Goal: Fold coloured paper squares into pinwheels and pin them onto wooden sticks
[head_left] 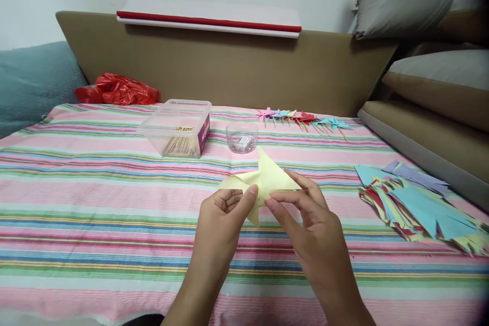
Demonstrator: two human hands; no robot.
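Both my hands hold a pale yellow folded paper (pixel 267 175) with pointed flaps, raised a little above the striped cloth (pixel 95 204). My left hand (pixel 221 219) pinches its lower left part with thumb and curled fingers. My right hand (pixel 309 219) grips the right side, thumb on the paper's centre and fingers behind it. One yellow point sticks up, another points down between my thumbs.
A clear plastic box of wooden sticks (pixel 178 127) and a small clear round container (pixel 242 137) stand behind the paper. Several finished colourful pinwheels (pixel 301 118) lie further back. A pile of cut coloured paper (pixel 420 204) lies at right. A red plastic bag (pixel 118 89) sits back left.
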